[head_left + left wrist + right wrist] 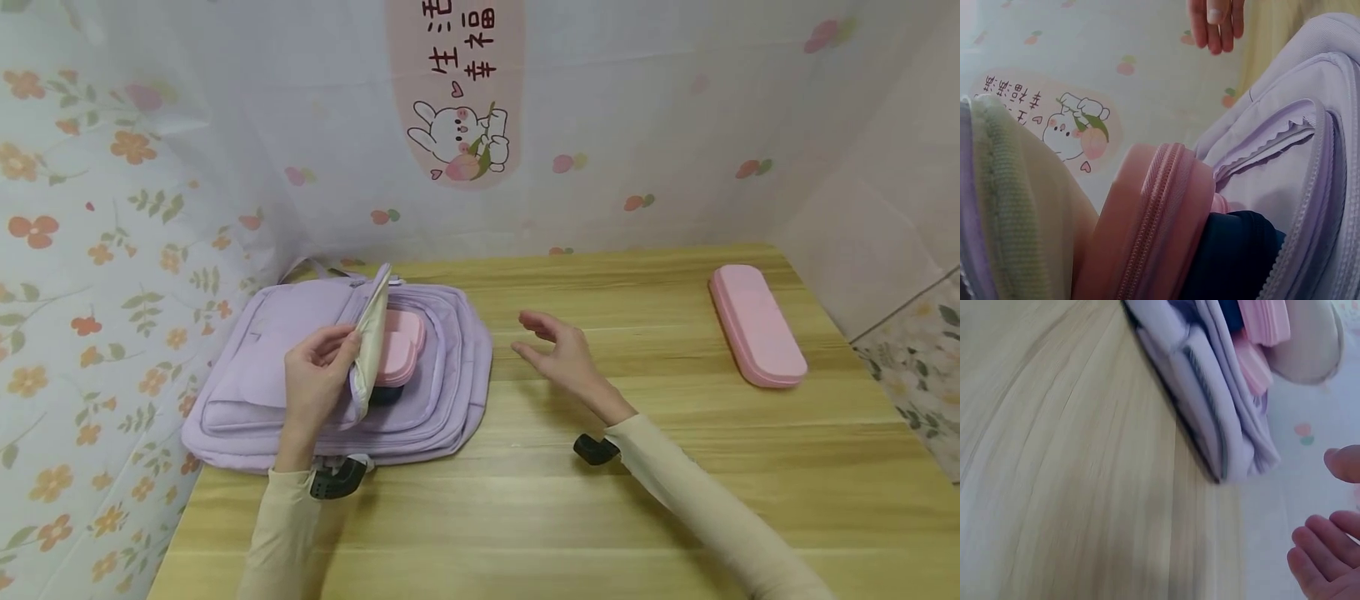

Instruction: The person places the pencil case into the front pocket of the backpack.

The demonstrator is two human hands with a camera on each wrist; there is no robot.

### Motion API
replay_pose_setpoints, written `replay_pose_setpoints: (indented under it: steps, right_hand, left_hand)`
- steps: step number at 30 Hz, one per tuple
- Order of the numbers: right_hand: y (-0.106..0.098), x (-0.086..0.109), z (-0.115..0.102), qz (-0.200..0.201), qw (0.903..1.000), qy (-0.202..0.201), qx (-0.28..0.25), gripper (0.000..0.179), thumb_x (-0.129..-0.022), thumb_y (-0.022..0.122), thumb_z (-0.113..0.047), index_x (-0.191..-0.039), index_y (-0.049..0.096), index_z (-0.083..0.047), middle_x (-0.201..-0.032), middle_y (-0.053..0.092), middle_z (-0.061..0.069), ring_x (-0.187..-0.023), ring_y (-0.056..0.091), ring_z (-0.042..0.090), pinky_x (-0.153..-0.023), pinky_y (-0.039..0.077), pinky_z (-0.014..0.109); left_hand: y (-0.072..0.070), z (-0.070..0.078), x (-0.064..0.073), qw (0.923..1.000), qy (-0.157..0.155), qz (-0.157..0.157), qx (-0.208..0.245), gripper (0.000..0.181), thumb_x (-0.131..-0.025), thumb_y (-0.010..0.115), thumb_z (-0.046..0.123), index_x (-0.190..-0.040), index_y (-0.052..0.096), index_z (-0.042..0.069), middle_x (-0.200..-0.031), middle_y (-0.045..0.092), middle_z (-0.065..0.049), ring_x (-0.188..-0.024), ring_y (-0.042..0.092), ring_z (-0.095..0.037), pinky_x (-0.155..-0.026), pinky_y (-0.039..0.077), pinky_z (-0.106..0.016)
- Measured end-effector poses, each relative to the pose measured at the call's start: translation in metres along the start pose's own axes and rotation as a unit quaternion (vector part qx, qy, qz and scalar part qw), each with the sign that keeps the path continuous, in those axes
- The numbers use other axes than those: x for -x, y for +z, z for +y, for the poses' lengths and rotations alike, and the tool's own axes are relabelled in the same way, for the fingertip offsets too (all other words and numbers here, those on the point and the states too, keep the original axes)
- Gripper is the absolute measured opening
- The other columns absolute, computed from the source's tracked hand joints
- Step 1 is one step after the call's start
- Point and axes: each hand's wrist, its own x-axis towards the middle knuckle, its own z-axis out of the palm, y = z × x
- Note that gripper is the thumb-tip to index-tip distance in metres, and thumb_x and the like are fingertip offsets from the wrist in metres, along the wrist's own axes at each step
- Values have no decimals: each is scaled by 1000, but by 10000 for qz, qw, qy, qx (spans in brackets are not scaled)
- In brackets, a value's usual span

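Note:
A lilac backpack [262,350] lies flat at the left of the table. My left hand [318,371] pinches the edge of its front pocket flap [369,342] and holds it up, showing a cream lining. Inside the opened pocket sit pink zippered cases [397,354], with a dark blue item [1229,256] beside them that is mostly hidden. Right of the backpack, my right hand [558,354] hovers over the table, fingers apart and holding nothing. The left wrist view shows a pink case [1154,219] with its zipper closed.
Another pink case [757,325] lies at the table's far right. The wooden table [510,517] meets a printed cloth [637,125] at the back and a floral cloth [97,333] at the left. Each wrist carries a black camera mount [596,448].

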Motion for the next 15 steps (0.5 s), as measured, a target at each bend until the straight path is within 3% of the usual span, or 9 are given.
replay_pose_setpoints:
  steps: [15]
  right_hand:
    - [-56, 30, 30, 299, 9976, 213, 595, 52, -92, 75, -8, -137, 54, 7, -138, 59, 28, -128, 57, 43, -107, 47, 56]
  left_hand:
    - [-1, -3, 2, 9998, 28, -193, -74, 20, -94, 67, 0, -108, 70, -14, -81, 71, 22, -78, 70, 5, -73, 55, -10]
